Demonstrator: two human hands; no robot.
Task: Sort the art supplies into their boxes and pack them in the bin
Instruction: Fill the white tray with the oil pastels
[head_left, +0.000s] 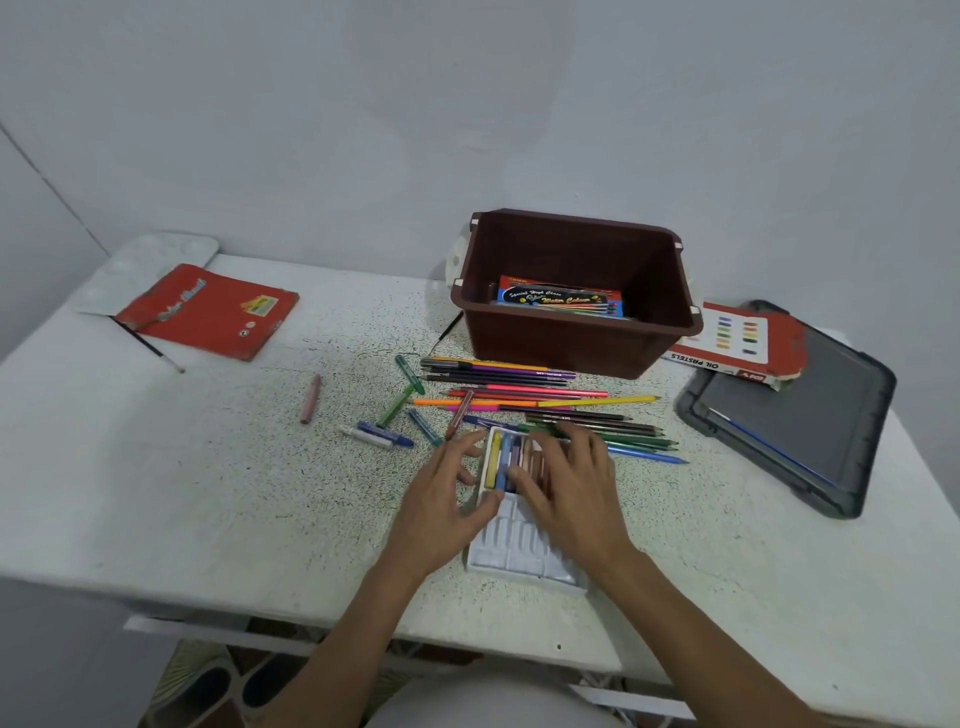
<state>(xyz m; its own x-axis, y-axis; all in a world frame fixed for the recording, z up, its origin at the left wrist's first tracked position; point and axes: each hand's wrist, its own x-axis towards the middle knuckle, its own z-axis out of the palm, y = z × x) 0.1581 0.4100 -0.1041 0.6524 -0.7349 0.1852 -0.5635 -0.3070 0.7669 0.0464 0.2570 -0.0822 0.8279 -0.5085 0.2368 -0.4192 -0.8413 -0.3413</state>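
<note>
White plastic pastel tray (524, 551) sits under both hands, long axis running away from the person. Far end holds a row of oil pastels (511, 457) (yellow, blue, purple, browns/reds); the near slots are bare. Left hand (447, 499) rests at the tray's left edge, fingers loosely spread, thumb tip on the rim, not gripping anything. Right hand (566, 483) lies flat over the pastel row, fingers splayed and pressing on the sticks, nothing pinched.

Beyond the hands: brown bin (576, 343), open top, with a blue water colour box (561, 300) lying inside. Between bin and hands, a spread of coloured pencils (545, 400) lying roughly sideways; the nearest ones run just behind the right fingertips. Left of the left hand, loose crayons (395, 410) scattered (green, blue, white-barrelled), plus one pink crayon (310, 399) well apart further left.

Far left: red paper pad (213, 312) lying on a white paint palette (156, 254), thin brush (148, 345) at its near edge. Right of the right hand: oil pastels box (737, 345), red and white, torn corner, lying partly on a grey bin lid (795, 421); a blue pencil-like stick (779, 452) lies on the lid.

Right hand hides the right part of the pastel row, so the count is unclear. Contents under the water colour box can't be made out. The table (208, 493) is speckled white.
</note>
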